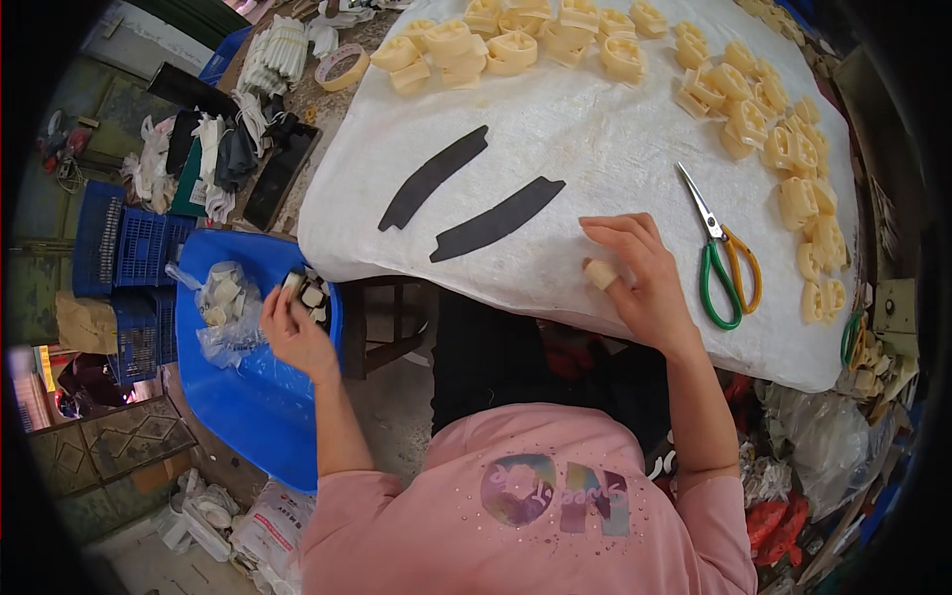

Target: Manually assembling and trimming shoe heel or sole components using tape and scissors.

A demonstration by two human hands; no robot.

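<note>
Over the blue plastic tub (238, 407), my left hand (297, 335) reaches in with its fingers drawn together. A small pale piece shows at the fingertips; whether it is held or is a finger cover is unclear. Beside them lie black-and-white rolled pieces (315, 296). My right hand (643, 283) hovers at the near edge of the white-covered table (595, 149), fingers apart and holding nothing, with a beige cover (600, 275) on a digit. Two dark curved strips (434, 178) lie side by side to its left. Scissors (722, 248) with green and orange handles lie to its right.
Pale yellow looped bundles (511, 55) line the table's far and right sides. At the far left are a tape roll (342, 67), white gloves (275, 55) and blue crates (154, 243). A plastic bag (233, 307) sits in the tub. Clear plastic sheeting (828, 431) hangs at the right.
</note>
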